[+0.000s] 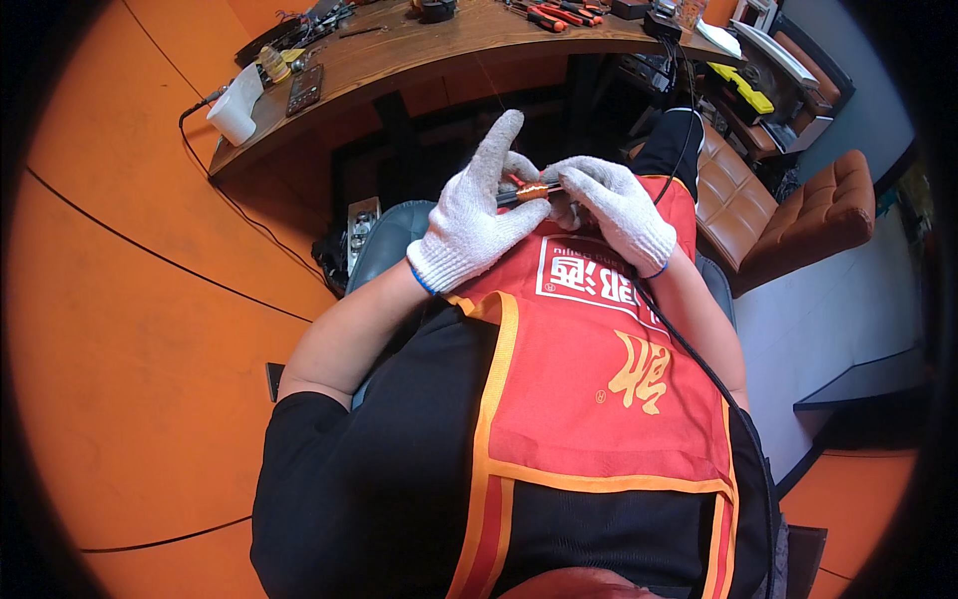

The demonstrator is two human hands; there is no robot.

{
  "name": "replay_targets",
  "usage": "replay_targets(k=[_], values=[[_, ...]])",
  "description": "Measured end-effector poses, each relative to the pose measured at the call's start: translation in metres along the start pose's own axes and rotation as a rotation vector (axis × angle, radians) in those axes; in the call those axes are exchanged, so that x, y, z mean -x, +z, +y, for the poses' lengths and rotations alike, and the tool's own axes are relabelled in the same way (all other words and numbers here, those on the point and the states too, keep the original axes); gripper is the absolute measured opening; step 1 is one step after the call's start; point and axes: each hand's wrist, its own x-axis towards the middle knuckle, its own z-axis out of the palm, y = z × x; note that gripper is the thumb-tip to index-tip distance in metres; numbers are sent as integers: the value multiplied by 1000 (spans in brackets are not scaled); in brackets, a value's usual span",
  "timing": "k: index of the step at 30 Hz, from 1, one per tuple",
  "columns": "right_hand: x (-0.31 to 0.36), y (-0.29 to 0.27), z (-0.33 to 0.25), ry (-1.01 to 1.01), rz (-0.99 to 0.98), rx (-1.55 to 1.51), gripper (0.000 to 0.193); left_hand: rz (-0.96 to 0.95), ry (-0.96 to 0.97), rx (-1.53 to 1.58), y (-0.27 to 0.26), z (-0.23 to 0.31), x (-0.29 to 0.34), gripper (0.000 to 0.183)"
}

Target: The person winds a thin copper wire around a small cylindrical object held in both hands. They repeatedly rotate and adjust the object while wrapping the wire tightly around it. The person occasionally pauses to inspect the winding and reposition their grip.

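Note:
Both my hands wear white knit gloves and meet above the red apron (599, 409) on my lap. Between them is a small dark, metallic-looking part with a copper-orange band (533, 191), perhaps a wire winding; its exact kind is too small to make out. My left hand (477, 212) grips the part's left side with the thumb below it and the index finger stretched upward. My right hand (611, 205) pinches its right end, thumb and fingers closed. The gloves cover both ends of the part. A bit of red shows beside the left fingers.
Ahead stands a curved wooden desk (419, 62) with red-handled pliers (549, 17), a paper roll (236, 112) and a small bottle (272, 65). A black cable (699, 367) crosses my apron on the right. Brown padded chair (798, 205) at right; orange wall (140, 299) at left.

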Motion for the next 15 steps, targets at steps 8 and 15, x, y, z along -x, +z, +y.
replay_targets(k=[8,15], values=[[-1,2,0,-89,15,73,28,-1,-9,-5,0,0,-1,98],[-1,3,-2,-118,22,72,27,-9,-58,43,2,-2,0,98]])
